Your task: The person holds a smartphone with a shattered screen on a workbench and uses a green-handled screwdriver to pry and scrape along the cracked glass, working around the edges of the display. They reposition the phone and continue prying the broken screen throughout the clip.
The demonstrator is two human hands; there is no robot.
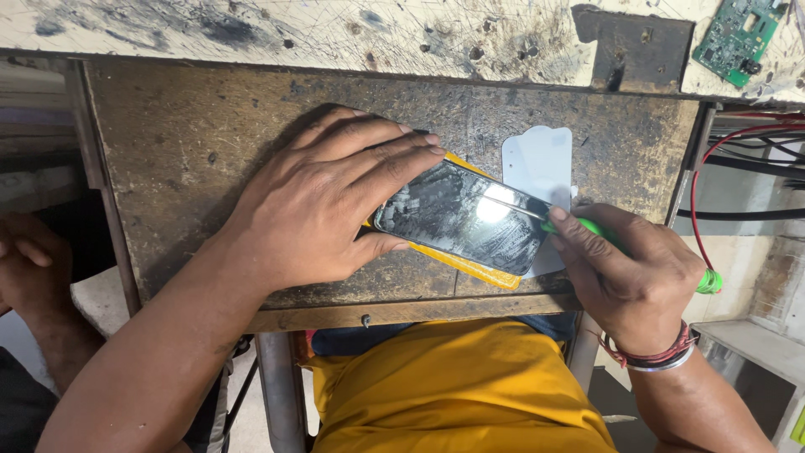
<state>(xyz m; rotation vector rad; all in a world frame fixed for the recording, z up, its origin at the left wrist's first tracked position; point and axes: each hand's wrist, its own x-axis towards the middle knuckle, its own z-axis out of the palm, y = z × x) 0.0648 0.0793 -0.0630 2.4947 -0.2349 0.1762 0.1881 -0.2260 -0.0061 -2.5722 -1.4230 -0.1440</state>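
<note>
The scarred wooden workbench (193, 168) fills most of what I see, dark and scratched on top, with a paler, paint-flecked ledge (335, 29) running along its far edge. Near me, below the bench edge, my yellow shirt (457, 390) covers my lap. At the far left, low down, another person's hand (29, 268) rests beside the bench, well apart from my work.

My left hand (323, 210) lies flat on the bench, fingers spread and stretched to the right, pressing down on the left end of a phone (465, 216). The thumb hooks along the phone's near edge, so the hand is pinning it rather than closed around it. The phone lies face up near the middle of the bench, tilted, its dark glass badly cracked and catching a glare. It sits on a yellow pad (478, 270) that peeks out along its near side and at its far left corner.

Just beyond the phone's right end lies a white protective film sheet (541, 164), flat on the wood. My right hand (629, 273) is clenched around a green-handled tool (625, 247), whose thin metal tip touches the phone's right edge. A red thread band and metal bangle (658, 354) circle that wrist.

On the far right ledge sits a green circuit board (740, 38); red and black wires (738, 143) hang beside the bench.
</note>
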